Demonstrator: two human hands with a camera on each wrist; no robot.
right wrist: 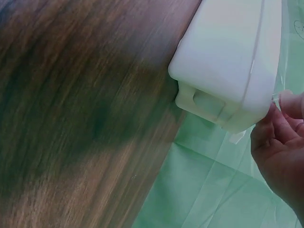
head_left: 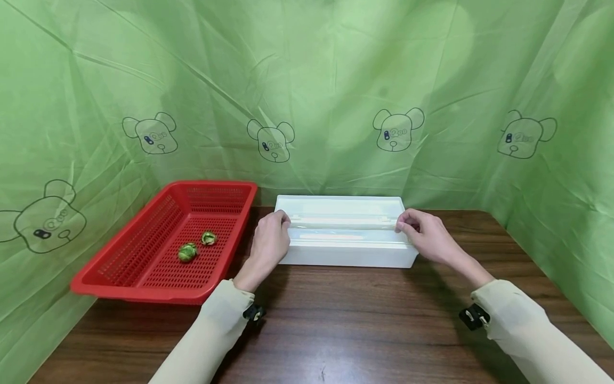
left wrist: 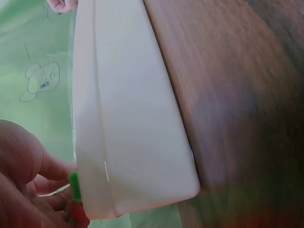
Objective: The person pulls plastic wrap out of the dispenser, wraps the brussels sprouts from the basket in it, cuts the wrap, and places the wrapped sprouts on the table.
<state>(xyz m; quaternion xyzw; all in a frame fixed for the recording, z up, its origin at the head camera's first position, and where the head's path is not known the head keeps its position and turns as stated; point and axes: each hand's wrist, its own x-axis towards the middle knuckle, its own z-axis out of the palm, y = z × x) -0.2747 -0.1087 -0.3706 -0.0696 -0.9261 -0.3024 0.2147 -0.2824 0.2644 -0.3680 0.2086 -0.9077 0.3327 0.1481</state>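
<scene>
A long white plastic box point(head_left: 346, 256) with a clear lid point(head_left: 336, 234) stands at the back of the table. A white strip with small tabs runs lengthwise across its top. At the box's left end my left hand point(head_left: 271, 237) pinches the lid's edge between thumb and bent fingers. My right hand point(head_left: 427, 234) pinches the lid at the other end, thumb against forefinger. In the right wrist view the clear edge meets the fingertips point(right wrist: 274, 105), above a recess in the box's end wall. In the left wrist view the left fingers point(left wrist: 54, 171) lie close beside the box's top edge.
On the left stands a red perforated basket point(head_left: 165, 292), close beside my left forearm. Two small green leafy vegetables point(head_left: 187, 252) lie in it. A green curtain point(head_left: 331, 106) with bear outlines surrounds the dark wooden table point(head_left: 345, 325) at the back and sides.
</scene>
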